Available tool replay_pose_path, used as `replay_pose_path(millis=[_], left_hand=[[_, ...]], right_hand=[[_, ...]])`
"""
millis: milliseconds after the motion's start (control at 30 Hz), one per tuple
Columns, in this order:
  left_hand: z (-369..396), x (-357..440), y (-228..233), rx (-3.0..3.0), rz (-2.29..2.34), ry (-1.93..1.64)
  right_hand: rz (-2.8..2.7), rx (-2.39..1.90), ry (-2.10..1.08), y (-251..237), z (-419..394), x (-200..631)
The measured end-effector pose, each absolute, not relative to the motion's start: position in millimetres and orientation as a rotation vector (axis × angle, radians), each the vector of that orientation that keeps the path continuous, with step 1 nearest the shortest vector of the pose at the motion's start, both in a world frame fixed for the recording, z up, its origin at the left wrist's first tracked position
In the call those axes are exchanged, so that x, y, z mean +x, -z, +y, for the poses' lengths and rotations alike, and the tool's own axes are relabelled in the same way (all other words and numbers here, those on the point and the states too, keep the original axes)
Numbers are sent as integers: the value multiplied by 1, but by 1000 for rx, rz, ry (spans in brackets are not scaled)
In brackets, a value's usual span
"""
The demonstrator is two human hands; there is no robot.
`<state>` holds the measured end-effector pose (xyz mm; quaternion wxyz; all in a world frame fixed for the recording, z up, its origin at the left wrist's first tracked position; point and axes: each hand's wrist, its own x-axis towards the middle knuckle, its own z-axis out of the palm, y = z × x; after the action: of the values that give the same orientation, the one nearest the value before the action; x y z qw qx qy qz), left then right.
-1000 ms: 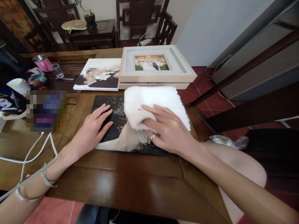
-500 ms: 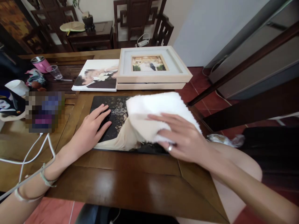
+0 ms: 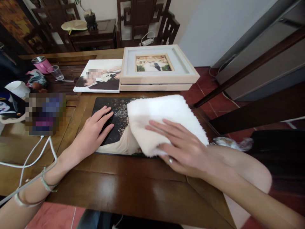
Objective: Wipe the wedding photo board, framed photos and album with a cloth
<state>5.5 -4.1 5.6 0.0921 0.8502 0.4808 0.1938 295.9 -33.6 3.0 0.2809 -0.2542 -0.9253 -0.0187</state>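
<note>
A white plush cloth (image 3: 166, 106) lies beneath the right hand (image 3: 187, 149), spreading past its fingertips over the right part of a dark photo panel (image 3: 118, 111). That hand's fingers rest across the top; whether they clamp it, I cannot tell. The left hand (image 3: 94, 127) lies flat, fingers apart, on the panel's left end. Beyond, on the wooden table (image 3: 107, 186), sit stacked picture frames (image 3: 157, 79).
</note>
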Motion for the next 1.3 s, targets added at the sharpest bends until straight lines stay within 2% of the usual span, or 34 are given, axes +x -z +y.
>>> replay_pose_path(millis=[133, 233, 433, 633, 1033, 1300], left_hand=[[-4, 6, -5, 2523, 1422, -582], [-3, 6, -5, 2523, 1416, -596], [-3, 4, -5, 2528, 1410, -584], [-3, 3, -4, 2529, 1415, -570], [-3, 5, -5, 2532, 1412, -566], [-3, 5, -5, 2518, 1409, -571]], right_hand=[[-2500, -512, -85, -7, -54, 302], [-2490, -503, -75, -4, -48, 306], [-2420, -668, 153, 9, 7, 319], [-2419, -862, 158, 8, 42, 325], [-2428, -666, -42, -2, -61, 310], [-2428, -721, -1, -1, -30, 318]])
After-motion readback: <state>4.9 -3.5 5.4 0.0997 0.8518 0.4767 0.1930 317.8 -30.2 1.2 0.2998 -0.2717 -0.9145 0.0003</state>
